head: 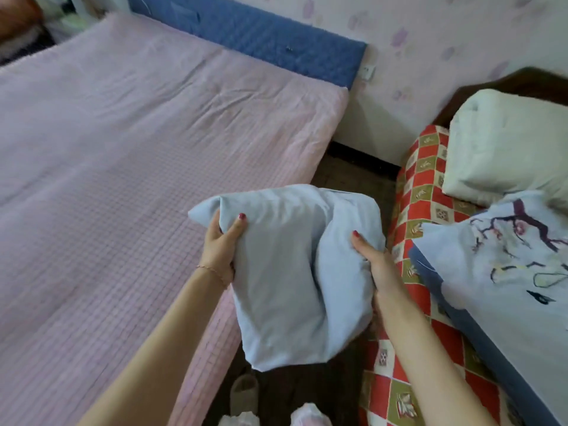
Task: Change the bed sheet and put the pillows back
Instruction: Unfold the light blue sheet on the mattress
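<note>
A folded pale blue bed sheet (285,272) hangs between my hands, over the gap beside the bed. My left hand (219,244) grips its upper left edge, thumb on top. My right hand (373,262) grips its right side, fingers curled into the folds. The bed (123,167) on the left carries a pink checked mattress cover, lying flat with light creases. A white pillow (504,149) and a light blue pillow with a dark branch pattern (504,265) lie on the red checked sofa on the right.
A blue padded headboard (252,35) runs along the wall behind the bed. The red, green and white checked sofa cover (418,195) stands close on the right. Dark floor (344,176) shows between bed and sofa, with a grey slipper (244,392) below the sheet.
</note>
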